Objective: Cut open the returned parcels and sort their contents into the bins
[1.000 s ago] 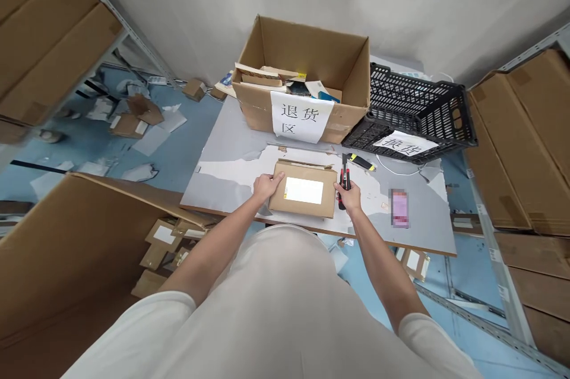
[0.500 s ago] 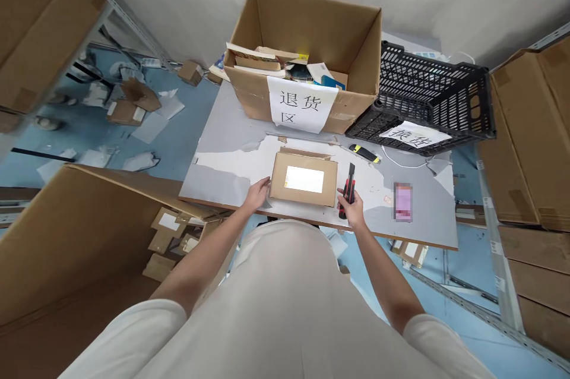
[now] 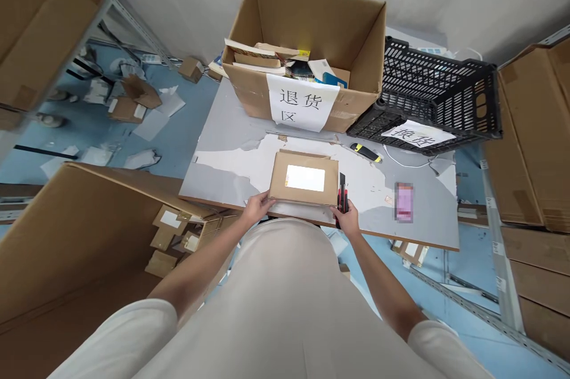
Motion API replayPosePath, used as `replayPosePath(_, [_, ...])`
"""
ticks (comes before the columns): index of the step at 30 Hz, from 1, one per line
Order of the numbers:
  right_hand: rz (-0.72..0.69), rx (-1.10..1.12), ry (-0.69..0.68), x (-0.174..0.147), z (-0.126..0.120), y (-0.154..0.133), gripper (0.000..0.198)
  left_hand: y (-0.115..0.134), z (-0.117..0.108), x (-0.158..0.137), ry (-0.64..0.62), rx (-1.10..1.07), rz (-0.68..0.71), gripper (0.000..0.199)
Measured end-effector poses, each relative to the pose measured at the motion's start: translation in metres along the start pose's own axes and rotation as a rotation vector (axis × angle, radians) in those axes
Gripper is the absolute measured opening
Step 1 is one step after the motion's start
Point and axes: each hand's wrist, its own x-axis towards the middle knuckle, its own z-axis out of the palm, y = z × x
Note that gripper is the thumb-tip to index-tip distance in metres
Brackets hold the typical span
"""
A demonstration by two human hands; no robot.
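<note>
A small brown cardboard box (image 3: pixel 278 180) with a white label lies on the table in front of me, a narrow flap edge showing at its far side. My left hand (image 3: pixel 258 208) grips its near left corner with the fingers at the edge. In my right hand (image 3: pixel 348 218) is a red and black utility knife (image 3: pixel 342 198), held upright along the box's right side. The right fingers also touch the near right corner of the box. Whether the knife's blade is out cannot be made out.
A large carton (image 3: pixel 249 97) of books stands at the table's back, beside a black plastic crate (image 3: pixel 445 100). On the table (image 3: pixel 214 180) lie a yellow and black cutter (image 3: pixel 366 152) and a blurred pink item (image 3: pixel 404 202). An open big carton (image 3: pixel 89 230) holding small boxes is at left.
My left hand has come in to the box's near left corner. My right hand, with the utility knife, has shifted left and now touches the box's right side.
</note>
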Motion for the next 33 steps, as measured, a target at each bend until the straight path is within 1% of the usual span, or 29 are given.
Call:
replayPosePath(2, [-0.03, -0.007, 0.027, -0.005, -0.007, -0.01, 0.041, 0.014, -0.009, -0.01, -0.006, 0.127, 0.039, 0.044])
replayPosePath(3, [-0.048, -0.007, 0.044, -0.007, -0.011, -0.016, 0.041, 0.021, -0.014, -0.014, -0.002, 0.194, 0.048, 0.043])
replayPosePath(5, [-0.087, -0.02, 0.082, -0.01, -0.015, -0.028, 0.041, 0.036, -0.02, -0.018, 0.014, 0.293, 0.055, 0.047])
replayPosePath(7, [-0.114, -0.064, 0.108, -0.007, -0.017, -0.04, 0.041, 0.049, -0.024, -0.014, 0.04, 0.355, 0.06, 0.051])
replayPosePath(10, [-0.124, -0.165, 0.144, 0.012, -0.016, -0.055, 0.042, 0.065, -0.026, 0.009, 0.115, 0.448, 0.07, 0.054])
replayPosePath(13, [-0.126, -0.288, 0.175, 0.042, -0.012, -0.069, 0.04, 0.08, -0.024, 0.042, 0.174, 0.536, 0.059, 0.055])
replayPosePath(16, [-0.164, -0.459, 0.21, 0.07, -0.007, -0.083, 0.037, 0.089, -0.022, 0.065, 0.187, 0.589, 0.038, 0.05])
replayPosePath(18, [-0.197, -0.576, 0.239, 0.081, -0.003, -0.09, 0.037, 0.089, -0.02, 0.069, 0.152, 0.593, 0.062, 0.046])
replayPosePath(20, [-0.204, -0.665, 0.255, 0.086, -0.001, -0.094, 0.039, 0.084, -0.017, 0.066, 0.111, 0.57, 0.12, 0.049])
replayPosePath(21, [-0.2, -0.701, 0.259, 0.086, 0.0, -0.094, 0.041, 0.081, -0.014, 0.062, 0.119, 0.551, 0.152, 0.053])
replayPosePath(22, [-0.194, -0.732, 0.258, 0.086, 0.0, -0.095, 0.042, 0.076, -0.01, 0.057, 0.163, 0.537, 0.187, 0.057])
replayPosePath(23, [-0.189, -0.759, 0.252, 0.085, 0.0, -0.095, 0.043, 0.071, -0.006, 0.052, 0.234, 0.531, 0.23, 0.06])
replayPosePath(24, [-0.189, -0.783, 0.242, 0.083, -0.001, -0.096, 0.044, 0.067, -0.001, 0.047, 0.301, 0.535, 0.289, 0.061])
replayPosePath(25, [-0.195, -0.808, 0.232, 0.081, -0.002, -0.097, 0.045, 0.062, 0.004, 0.042, 0.339, 0.551, 0.372, 0.06])
replayPosePath(26, [-0.213, -0.832, 0.23, 0.078, -0.004, -0.1, 0.046, 0.058, 0.01, 0.037, 0.335, 0.576, 0.472, 0.056])
replayPosePath(28, [-0.313, -0.874, 0.221, 0.072, -0.006, -0.109, 0.047, 0.052, 0.021, 0.03, 0.226, 0.637, 0.663, 0.047])
replayPosePath(29, [-0.396, -0.893, 0.18, 0.068, -0.006, -0.116, 0.046, 0.05, 0.025, 0.028, 0.172, 0.662, 0.72, 0.043])
replayPosePath(30, [-0.493, -0.915, 0.094, 0.064, -0.004, -0.124, 0.046, 0.048, 0.029, 0.027, 0.146, 0.679, 0.747, 0.041])
replayPosePath(31, [-0.591, -0.948, -0.038, 0.06, -0.001, -0.132, 0.045, 0.046, 0.031, 0.026, 0.144, 0.69, 0.752, 0.039])
replayPosePath(33, [-0.739, -1.052, -0.371, 0.055, 0.01, -0.149, 0.046, 0.043, 0.034, 0.027, 0.168, 0.698, 0.747, 0.038])
